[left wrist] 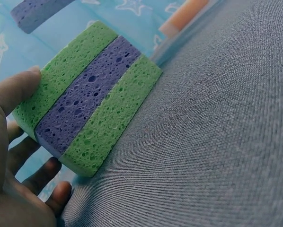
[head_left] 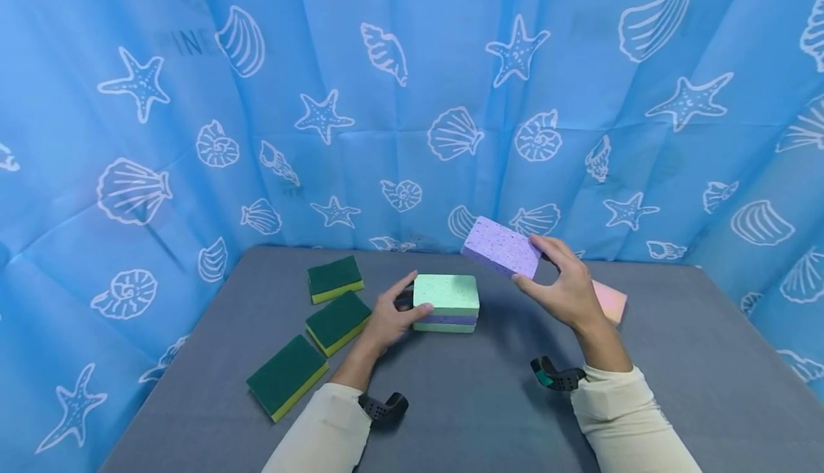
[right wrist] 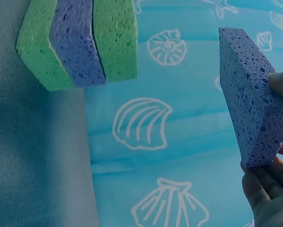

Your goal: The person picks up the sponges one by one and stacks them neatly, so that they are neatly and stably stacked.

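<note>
At the left end of the stack [head_left: 445,304] of green, purple and green sponges on the table [head_left: 463,408], the left hand [head_left: 389,319] grips, thumb at the front, fingers round the end. Above and right of the stack, the right hand [head_left: 568,288] pinches a purple sponge [head_left: 502,245] by its right end, tilted and apart from the stack. Left of the stack lie three scourers [head_left: 286,376]; right of it, a pink sponge [head_left: 611,302], partly hidden by the right arm. Beyond the stack, high to its left, faint letters [head_left: 192,44] on the curtain [head_left: 421,86] read "PINE"
</note>
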`<state>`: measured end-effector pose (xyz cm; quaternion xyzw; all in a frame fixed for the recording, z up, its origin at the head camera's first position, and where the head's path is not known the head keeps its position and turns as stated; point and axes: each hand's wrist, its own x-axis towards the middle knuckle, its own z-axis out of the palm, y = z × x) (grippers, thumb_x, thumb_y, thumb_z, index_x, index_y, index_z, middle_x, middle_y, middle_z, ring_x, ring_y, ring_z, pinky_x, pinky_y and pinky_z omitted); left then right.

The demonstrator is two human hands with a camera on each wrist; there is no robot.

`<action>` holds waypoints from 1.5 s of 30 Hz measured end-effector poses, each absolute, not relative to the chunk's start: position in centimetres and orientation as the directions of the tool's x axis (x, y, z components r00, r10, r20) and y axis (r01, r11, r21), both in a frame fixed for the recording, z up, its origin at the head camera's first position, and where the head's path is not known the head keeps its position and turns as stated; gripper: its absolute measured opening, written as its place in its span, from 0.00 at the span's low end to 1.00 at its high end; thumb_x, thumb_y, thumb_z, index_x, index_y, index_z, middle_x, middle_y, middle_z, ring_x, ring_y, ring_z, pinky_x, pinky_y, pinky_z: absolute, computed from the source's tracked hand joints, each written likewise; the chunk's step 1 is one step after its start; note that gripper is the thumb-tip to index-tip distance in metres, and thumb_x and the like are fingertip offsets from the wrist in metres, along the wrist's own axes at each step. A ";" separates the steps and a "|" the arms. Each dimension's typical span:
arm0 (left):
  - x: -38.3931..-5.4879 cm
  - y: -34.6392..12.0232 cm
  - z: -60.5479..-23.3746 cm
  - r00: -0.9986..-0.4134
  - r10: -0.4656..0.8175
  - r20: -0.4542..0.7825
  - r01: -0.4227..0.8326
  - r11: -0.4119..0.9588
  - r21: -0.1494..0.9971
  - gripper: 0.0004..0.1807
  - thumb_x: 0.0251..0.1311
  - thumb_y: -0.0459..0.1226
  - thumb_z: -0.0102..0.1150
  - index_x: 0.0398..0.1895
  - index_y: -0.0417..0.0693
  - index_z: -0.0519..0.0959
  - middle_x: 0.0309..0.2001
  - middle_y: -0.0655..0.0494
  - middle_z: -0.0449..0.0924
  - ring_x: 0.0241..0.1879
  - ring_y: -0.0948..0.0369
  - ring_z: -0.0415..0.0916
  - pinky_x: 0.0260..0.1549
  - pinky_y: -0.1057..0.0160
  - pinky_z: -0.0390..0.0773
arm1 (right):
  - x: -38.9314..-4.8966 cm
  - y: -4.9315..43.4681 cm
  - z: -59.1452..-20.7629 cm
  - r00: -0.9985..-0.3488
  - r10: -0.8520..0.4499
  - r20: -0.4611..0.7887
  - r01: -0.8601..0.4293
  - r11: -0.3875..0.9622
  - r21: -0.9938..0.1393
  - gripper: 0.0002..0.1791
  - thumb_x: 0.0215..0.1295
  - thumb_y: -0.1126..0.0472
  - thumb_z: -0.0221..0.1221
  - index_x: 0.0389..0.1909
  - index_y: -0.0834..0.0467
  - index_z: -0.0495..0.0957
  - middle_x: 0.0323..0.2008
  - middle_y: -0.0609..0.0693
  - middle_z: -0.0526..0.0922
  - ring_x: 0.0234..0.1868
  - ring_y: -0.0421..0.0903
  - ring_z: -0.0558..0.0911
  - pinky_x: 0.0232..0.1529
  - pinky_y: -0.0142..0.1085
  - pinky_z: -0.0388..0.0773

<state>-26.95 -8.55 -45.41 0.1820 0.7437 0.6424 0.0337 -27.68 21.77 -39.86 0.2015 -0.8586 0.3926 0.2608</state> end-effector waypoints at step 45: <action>-28.7 -8.3 -48.4 -0.957 0.242 0.162 0.205 0.163 0.965 0.40 0.61 0.37 0.64 0.74 0.41 0.57 0.60 0.36 0.67 0.53 0.46 0.69 0.43 0.55 0.74 | -29.1 18.4 -40.4 -0.710 -0.339 0.618 -0.696 0.470 -0.543 0.40 0.49 0.67 0.71 0.65 0.70 0.67 0.60 0.61 0.71 0.59 0.56 0.71 0.53 0.53 0.70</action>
